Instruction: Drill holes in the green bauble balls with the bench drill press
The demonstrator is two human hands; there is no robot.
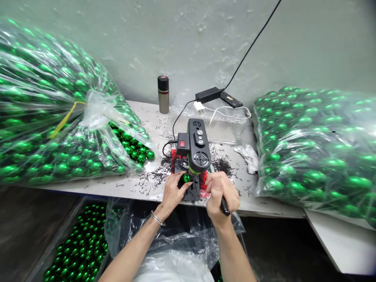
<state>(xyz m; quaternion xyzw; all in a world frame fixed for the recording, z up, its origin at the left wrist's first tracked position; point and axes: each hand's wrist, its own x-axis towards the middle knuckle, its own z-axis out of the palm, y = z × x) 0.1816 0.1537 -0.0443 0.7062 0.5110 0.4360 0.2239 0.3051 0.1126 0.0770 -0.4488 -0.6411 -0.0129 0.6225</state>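
Glossy, mirror-smooth green balls (141,158) fill clear, crinkled plastic bags (311,145) at left and right of the frame, before a rough, uneven wall (188,47).

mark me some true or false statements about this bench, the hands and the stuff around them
1. The left hand has a green ball at its fingertips. True.
2. The right hand grips a red handle. False: the black handle is what it grips.
3. A bracelet is on the right wrist. False: the bracelet is on the left wrist.
4. Large clear bags of green balls lie on both sides of the black machine, the left bag and the right bag. True.
5. The bottle with the black cap lies on its side. False: the bottle stands upright near the wall.
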